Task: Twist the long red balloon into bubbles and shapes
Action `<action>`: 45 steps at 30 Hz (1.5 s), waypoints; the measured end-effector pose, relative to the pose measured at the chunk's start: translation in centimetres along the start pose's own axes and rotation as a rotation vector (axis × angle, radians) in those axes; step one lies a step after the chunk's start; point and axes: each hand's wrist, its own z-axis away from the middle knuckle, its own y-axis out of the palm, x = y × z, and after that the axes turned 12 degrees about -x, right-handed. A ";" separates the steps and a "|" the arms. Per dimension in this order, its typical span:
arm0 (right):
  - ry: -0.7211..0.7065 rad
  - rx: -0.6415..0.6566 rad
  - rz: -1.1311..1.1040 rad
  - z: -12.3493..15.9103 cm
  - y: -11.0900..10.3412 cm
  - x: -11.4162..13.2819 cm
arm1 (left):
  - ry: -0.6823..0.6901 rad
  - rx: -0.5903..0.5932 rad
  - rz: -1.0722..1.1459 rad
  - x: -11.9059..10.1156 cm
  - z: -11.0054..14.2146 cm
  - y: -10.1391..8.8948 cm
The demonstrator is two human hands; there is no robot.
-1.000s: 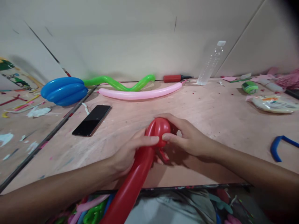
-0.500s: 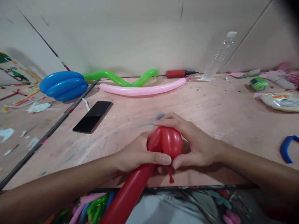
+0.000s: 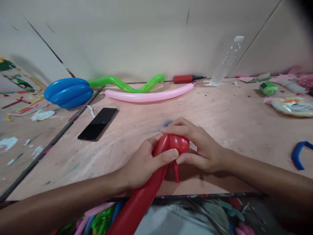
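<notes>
Head view: red modelling balloon [image 3: 144, 199] slants up across the table's [image 3: 220, 114] near edge, folded at the far end into a round bulb [image 3: 180, 143], nozzle [image 3: 176, 174] dangling. Left hand [image 3: 141, 163] is wrapped round the tube, thumb across the base of the bulb; right hand [image 3: 207, 147] is gripping the bulb, fingers over the top, thumb low. Should handle near-weightless, springy, a bit grabby; nails could pop it. Best hold: pinch at the fold with finger pads, cup the bulb lightly.

Red balloon [image 3: 146, 195], blue balloon cluster [image 3: 68, 93], green balloon [image 3: 120, 84], pale pink balloon [image 3: 148, 97], black phone [image 3: 98, 124]
</notes>
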 end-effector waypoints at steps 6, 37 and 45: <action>0.013 0.044 0.254 0.5 0.7 -0.2 | -0.243 0.061 0.190 0.0 -0.3 0.3; -0.477 0.560 1.176 -3.4 2.6 7.7 | -0.117 0.359 -0.148 -1.8 -2.2 -0.9; -0.524 0.608 1.066 -2.8 1.8 7.6 | -0.298 0.445 0.009 -1.2 -2.1 -0.8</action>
